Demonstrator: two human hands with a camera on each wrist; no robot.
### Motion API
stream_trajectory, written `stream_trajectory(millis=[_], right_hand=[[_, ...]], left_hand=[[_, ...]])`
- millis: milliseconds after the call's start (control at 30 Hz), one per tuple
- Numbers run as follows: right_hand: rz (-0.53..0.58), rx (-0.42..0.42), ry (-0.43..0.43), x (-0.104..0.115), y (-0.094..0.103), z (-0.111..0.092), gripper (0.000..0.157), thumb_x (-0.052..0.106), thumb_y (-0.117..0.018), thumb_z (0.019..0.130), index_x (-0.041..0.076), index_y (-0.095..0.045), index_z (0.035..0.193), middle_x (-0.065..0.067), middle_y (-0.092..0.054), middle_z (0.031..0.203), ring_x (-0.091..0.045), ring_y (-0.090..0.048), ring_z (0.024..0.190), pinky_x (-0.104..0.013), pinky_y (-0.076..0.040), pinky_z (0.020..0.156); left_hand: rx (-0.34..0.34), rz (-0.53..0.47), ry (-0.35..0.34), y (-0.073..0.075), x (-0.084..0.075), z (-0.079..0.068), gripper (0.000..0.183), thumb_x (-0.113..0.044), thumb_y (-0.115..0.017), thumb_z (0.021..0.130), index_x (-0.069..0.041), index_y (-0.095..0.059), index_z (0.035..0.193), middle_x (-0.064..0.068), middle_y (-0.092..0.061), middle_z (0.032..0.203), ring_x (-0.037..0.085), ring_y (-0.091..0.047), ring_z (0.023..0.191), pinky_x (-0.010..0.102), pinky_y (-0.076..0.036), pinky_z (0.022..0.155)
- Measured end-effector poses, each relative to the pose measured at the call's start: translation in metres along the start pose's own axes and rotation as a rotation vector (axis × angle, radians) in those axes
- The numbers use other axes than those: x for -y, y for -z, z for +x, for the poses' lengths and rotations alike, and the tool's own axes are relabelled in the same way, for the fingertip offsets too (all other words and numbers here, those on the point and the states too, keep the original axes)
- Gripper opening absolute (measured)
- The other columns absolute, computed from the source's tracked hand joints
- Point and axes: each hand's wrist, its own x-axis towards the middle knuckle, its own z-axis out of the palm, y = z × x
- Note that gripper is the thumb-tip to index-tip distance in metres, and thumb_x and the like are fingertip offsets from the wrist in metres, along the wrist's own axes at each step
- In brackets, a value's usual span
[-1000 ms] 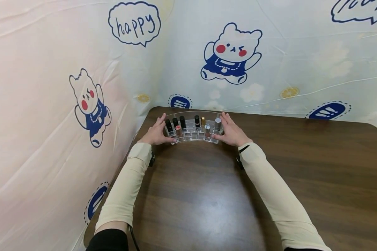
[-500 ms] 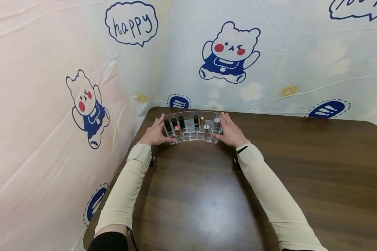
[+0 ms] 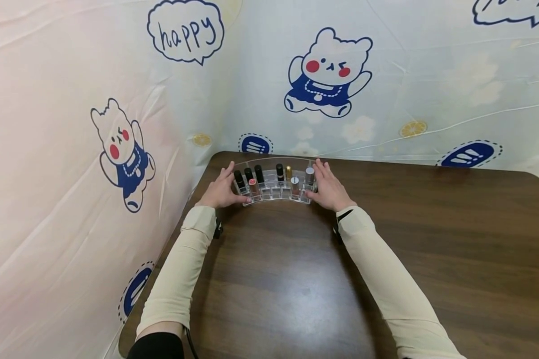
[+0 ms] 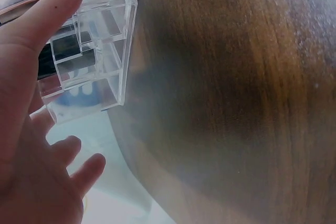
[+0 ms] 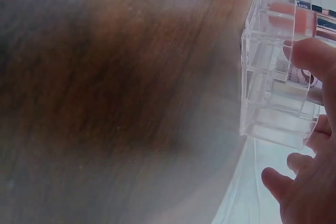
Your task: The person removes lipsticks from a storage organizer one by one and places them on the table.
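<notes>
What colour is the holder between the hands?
The holder is see-through, best seen in the left wrist view.

Clear rack (image 3: 276,193); black tubes (image 3: 259,174), gold tube (image 3: 289,172), silver-grey tube (image 3: 310,174). Surface (image 3: 274,279) dark brown, wood-grained. Sleeves (image 3: 172,279) cream. Cloth (image 3: 251,99) pale pink to blue, with navy-outlined bears (image 3: 327,75) (red cheeks (image 3: 312,66), navy clothes (image 3: 302,90)), yellow fruit slices (image 3: 413,129).

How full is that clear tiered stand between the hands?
Partly full: the clear tiered stand holds a gold-topped tube, black-topped tubes and several others, while front-row slots look empty.
</notes>
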Motion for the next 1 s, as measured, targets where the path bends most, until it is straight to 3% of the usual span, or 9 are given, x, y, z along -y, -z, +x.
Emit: stream_trajectory(millis=[1000], right_hand=[[-0.065,0.000,0.001,-0.006,0.005,-0.011,0.089,0.037,-0.062,0.092,0.002,-0.009,0.155,-0.012,0.001,0.164,-0.035,-0.002,0.151,-0.053,-0.018,0.119]], left_hand=[[0.014,0.010,-0.007,-0.005,-0.009,0.000,0.110,-0.058,-0.077,0.073,0.002,-0.028,0.150,-0.003,0.008,0.164,0.033,-0.002,0.151,0.066,-0.018,0.113]])
